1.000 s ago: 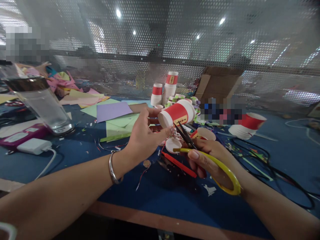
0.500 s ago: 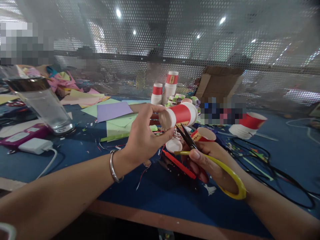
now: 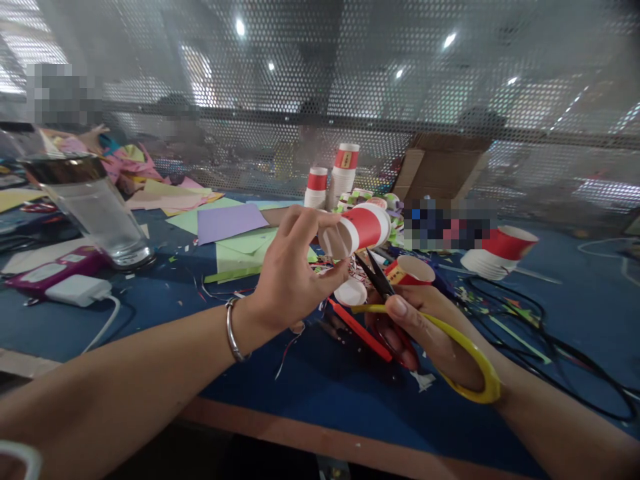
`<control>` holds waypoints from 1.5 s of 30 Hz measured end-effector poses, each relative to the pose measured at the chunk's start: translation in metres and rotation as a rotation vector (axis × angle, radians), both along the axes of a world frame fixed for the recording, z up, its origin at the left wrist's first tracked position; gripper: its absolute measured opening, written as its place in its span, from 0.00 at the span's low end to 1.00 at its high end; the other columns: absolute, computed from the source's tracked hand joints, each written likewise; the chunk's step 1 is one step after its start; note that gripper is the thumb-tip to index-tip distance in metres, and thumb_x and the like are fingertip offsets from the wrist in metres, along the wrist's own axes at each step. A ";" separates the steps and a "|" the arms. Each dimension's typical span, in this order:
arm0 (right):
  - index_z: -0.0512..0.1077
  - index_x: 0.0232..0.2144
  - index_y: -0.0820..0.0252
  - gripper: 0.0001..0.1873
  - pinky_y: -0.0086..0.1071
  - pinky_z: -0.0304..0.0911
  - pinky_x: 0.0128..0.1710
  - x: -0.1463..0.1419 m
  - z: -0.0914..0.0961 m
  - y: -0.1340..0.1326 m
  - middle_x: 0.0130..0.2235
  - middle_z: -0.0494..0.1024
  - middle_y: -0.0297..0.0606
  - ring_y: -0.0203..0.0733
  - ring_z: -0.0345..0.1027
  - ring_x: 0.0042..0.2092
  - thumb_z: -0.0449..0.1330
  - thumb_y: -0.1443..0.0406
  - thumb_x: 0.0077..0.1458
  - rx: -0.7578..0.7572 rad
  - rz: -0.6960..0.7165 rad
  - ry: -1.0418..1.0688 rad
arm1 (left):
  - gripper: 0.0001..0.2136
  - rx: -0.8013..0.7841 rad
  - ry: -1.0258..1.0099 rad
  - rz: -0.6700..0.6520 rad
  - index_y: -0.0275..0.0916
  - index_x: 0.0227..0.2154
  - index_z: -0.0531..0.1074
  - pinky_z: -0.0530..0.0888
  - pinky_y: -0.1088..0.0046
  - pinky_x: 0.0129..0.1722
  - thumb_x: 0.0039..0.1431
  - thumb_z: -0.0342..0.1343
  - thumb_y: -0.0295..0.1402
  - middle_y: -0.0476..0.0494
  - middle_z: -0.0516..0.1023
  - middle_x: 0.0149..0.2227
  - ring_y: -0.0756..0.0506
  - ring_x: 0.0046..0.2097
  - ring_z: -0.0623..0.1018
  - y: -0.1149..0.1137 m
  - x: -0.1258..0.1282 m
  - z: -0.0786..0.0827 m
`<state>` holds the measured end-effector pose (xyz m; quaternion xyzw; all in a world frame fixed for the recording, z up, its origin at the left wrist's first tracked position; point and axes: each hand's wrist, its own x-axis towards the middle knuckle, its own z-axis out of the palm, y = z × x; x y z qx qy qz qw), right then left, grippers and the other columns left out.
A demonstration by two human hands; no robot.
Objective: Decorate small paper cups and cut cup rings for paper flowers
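Observation:
My left hand (image 3: 300, 267) pinches a red and white paper cup (image 3: 364, 227) by one end, thumb below and fingers above. The cup lies sideways in the air, its near end facing me. In my right hand (image 3: 425, 313) is a pair of scissors (image 3: 376, 275) with a yellow handle loop around the hand. Their dark blades are spread a little and point up at the underside of the cup; I cannot tell whether they touch it. Beneath, a white disc (image 3: 351, 292) and a red pen-like stick (image 3: 361, 330) lie near the right hand, beside another red paper cup (image 3: 413, 270).
Stacked paper cups (image 3: 344, 173) stand at the back, and a tilted stack (image 3: 500, 250) is at right. Coloured paper sheets (image 3: 233, 222), a glass water bottle (image 3: 103, 213) and a white charger (image 3: 79, 290) are on the left. Black cables (image 3: 545, 333) loop at right. A cardboard box (image 3: 440, 167) sits behind.
The cup has turned slightly in my left hand, so more of its near end shows. The scissors stay just under it. The whole view has shifted a little.

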<state>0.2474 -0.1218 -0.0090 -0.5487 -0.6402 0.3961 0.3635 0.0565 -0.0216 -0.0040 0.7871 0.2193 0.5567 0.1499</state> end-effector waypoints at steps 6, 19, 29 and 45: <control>0.64 0.25 0.57 0.34 0.24 0.54 0.15 -0.002 0.005 0.002 0.18 0.67 0.29 0.31 0.61 0.16 0.50 0.33 0.57 0.070 -0.008 0.016 | 0.20 -0.053 0.024 -0.048 0.41 0.49 0.71 0.74 0.63 0.53 0.53 0.66 0.28 0.41 0.73 0.50 0.42 0.51 0.74 -0.008 0.006 -0.003; 0.65 0.27 0.55 0.31 0.29 0.57 0.17 -0.001 0.002 -0.002 0.18 0.67 0.30 0.35 0.63 0.17 0.49 0.36 0.61 0.076 0.001 0.002 | 0.15 0.019 0.124 -0.068 0.43 0.48 0.71 0.75 0.66 0.49 0.59 0.65 0.33 0.42 0.73 0.47 0.43 0.50 0.74 -0.013 0.006 -0.005; 0.68 0.28 0.56 0.30 0.28 0.52 0.15 -0.010 0.008 -0.006 0.15 0.66 0.29 0.33 0.58 0.16 0.51 0.38 0.62 0.221 0.011 0.014 | 0.17 0.230 0.100 -0.053 0.41 0.47 0.69 0.76 0.65 0.49 0.56 0.66 0.26 0.43 0.73 0.45 0.45 0.48 0.74 -0.013 0.007 -0.011; 0.65 0.21 0.56 0.33 0.27 0.48 0.12 -0.011 0.007 -0.006 0.15 0.61 0.27 0.30 0.54 0.14 0.55 0.36 0.57 0.122 -0.229 -0.029 | 0.25 -0.643 -0.162 -0.333 0.40 0.45 0.66 0.80 0.68 0.39 0.51 0.71 0.44 0.41 0.77 0.44 0.45 0.43 0.79 -0.016 0.014 -0.009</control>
